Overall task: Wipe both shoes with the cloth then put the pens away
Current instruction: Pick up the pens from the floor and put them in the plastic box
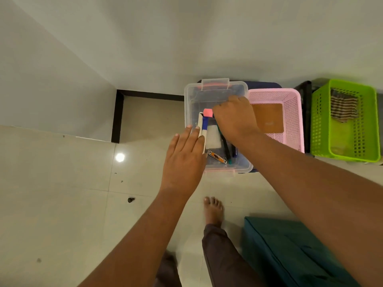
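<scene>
Near left, the left hand (184,154), fingers straight and together, steadies the clear box (187,104); a blue pen (205,125) lies inside; the right hand (234,119) curls over more pens (225,146), grip hidden. Pens step, I'd judge: next, let go and lift clear

Your left hand (184,154) and right hand (234,119) are bare, like both forearms (134,235). Dark brownish trousers (223,255) reach your bare foot (213,212).

I see the box (192,104) near the floor's (62,183) far edge, pens (225,147) in it; one basket (290,104) touches its right side, a second basket (323,121) stands further right.
</scene>
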